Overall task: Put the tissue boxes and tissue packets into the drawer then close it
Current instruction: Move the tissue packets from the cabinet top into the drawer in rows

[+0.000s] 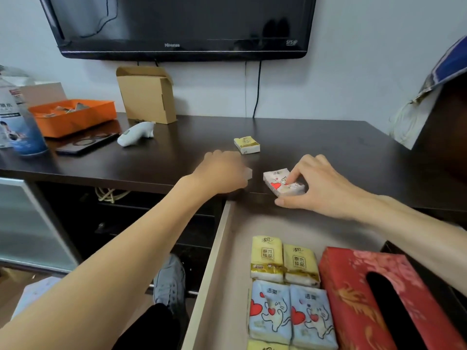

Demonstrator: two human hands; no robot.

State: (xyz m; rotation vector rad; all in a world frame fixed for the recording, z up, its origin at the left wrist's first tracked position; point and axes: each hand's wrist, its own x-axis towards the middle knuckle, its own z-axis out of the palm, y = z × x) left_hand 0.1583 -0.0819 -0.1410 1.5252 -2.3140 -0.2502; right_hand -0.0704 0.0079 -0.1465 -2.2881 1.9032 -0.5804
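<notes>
lying nearest in the open drawer [222, 248] are blue heart-print tissue packets [290, 314] beside a red tissue box [353, 294], with yellow tissue packets [283, 261] just behind them. the right hand [321, 188] is curling over a white heart-print packet [280, 184] at the desk [316, 145] edge, fingers on top and thumb low by its near side. the left hand [222, 173] is closing around something pale, mostly hidden and blurred, just beside it. a small yellow packet [247, 145] is lying farther back on the desk, apart from both hands.
</notes>
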